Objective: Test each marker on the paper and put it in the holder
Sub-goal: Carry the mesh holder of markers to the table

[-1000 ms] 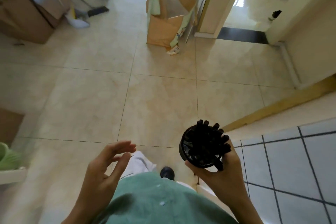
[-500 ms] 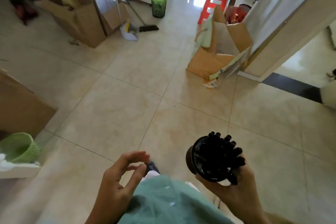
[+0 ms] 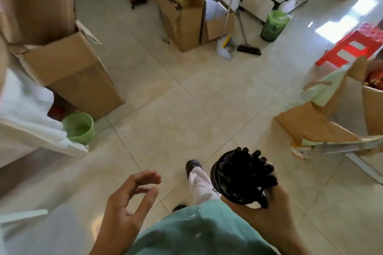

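Right hand (image 3: 267, 211) grips a black holder (image 3: 230, 180) packed with markers (image 3: 250, 170); beside the holder, left hand (image 3: 126, 203) hovers empty, fingers (image 3: 145, 178) loosely spread.

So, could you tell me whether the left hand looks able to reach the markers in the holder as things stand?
Probably yes. The left hand is open, holds nothing and hovers beside the black holder, which the right hand grips. The markers stick out of its open top, and nothing lies between them.
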